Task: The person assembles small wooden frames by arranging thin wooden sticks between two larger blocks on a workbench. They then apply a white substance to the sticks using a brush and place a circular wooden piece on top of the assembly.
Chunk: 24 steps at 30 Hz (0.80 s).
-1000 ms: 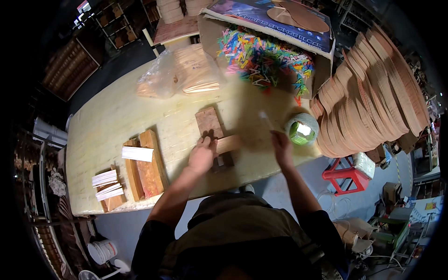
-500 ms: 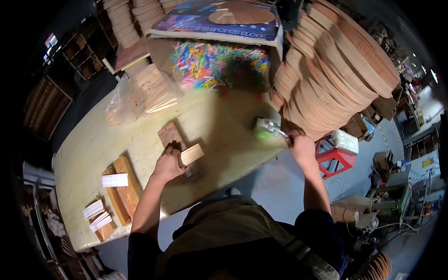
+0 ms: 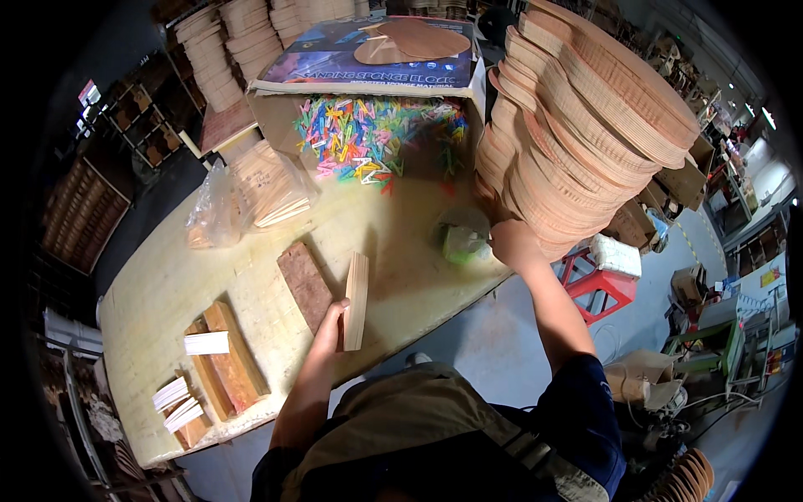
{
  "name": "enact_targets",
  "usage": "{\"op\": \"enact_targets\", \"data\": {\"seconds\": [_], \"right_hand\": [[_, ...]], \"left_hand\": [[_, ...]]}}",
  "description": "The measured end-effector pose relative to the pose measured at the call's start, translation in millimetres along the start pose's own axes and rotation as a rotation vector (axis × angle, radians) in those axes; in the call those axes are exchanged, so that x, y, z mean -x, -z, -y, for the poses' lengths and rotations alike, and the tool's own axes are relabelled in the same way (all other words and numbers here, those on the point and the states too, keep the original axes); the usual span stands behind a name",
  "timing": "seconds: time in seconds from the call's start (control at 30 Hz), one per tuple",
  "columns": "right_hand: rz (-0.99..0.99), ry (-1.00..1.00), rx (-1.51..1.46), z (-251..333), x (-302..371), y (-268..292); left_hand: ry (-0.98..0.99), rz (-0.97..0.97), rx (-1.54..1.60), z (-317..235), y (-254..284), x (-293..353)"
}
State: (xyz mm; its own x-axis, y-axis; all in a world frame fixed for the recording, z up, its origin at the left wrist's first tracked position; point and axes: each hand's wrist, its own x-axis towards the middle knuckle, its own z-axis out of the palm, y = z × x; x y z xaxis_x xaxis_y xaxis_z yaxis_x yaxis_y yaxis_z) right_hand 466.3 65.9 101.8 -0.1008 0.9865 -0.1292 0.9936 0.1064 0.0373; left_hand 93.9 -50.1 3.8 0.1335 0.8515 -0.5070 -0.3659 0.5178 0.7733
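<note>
My left hand [image 3: 333, 321] is closed around the lower end of a bundle of thin pale wooden strips [image 3: 357, 293], held upright above the table's near edge. Just left of it, a reddish-brown wooden block [image 3: 303, 280] lies on the table. Over on the right, my right hand [image 3: 514, 244] is closed beside a clear tub with green contents [image 3: 462, 243]. The thin pale stick it held a moment ago is mostly hidden now by the fingers and the tub.
A carton of coloured clothespins [image 3: 368, 88] stands at the back of the table [image 3: 226, 268]. Tall stacks of curved wooden pieces [image 3: 577, 151] rise at right. A plastic bag of strips [image 3: 268, 184] and a wooden trough [image 3: 226, 360] lie left. A red stool [image 3: 598, 289] stands beyond the table.
My left hand has turned the strip bundle from sideways to upright and moved slightly nearer me. My right hand has moved left, close against the green tub.
</note>
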Motion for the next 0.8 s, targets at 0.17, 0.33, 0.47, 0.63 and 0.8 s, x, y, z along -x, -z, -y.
{"op": "enact_targets", "data": {"seconds": [0.17,0.33,0.47,0.63,0.8], "right_hand": [[-0.002,0.105,-0.043,2,-3,-12],[0.232,0.02,-0.736,-27,4,-6],[0.263,-0.186,-1.069,-33,24,-11],[-0.136,0.143,-1.116,6,60,-23],[-0.672,0.456,-0.486,48,105,-14]], "left_hand": [[-0.013,0.109,0.219,4,-22,-7],[0.134,0.239,0.498,-1,-58,-19],[0.28,0.391,0.68,-4,-88,-35],[0.354,0.434,0.805,-9,-120,-42],[0.295,0.38,0.819,-17,-136,-32]]}}
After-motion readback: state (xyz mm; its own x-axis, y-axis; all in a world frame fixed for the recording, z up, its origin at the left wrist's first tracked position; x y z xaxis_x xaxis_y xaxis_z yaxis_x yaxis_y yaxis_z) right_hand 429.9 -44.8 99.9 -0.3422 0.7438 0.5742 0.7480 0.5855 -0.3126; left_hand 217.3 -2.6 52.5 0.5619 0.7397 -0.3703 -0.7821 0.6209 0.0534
